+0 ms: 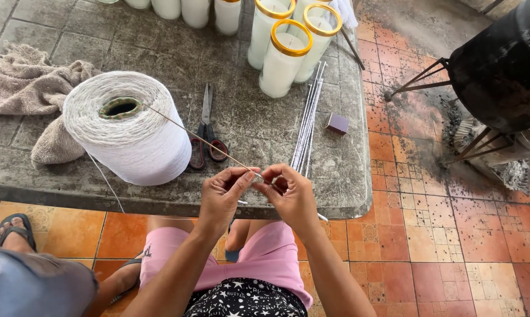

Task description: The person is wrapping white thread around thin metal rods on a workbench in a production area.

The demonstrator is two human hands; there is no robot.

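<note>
My left hand (225, 191) and my right hand (289, 192) meet above the front edge of a grey stone table (335, 170). Both pinch a thin wire-like rod (194, 134) with white string at its near end. The rod slants up and left over a big cone of white string (124, 126) lying on its side. A strand of string hangs from the cone over the table edge. Red-handled scissors (206, 132) lie just right of the cone. A bundle of thin white rods (307, 120) lies beyond my right hand.
Tall glass candles with gold rims (282, 57) stand at the back, plain white ones behind them. A beige cloth (27, 88) lies at the left, a small purple box (337, 123) at the right. A black pot on a metal stand (499, 64) sits on the tiled floor. Another person's sandalled foot (14, 230) is at the left.
</note>
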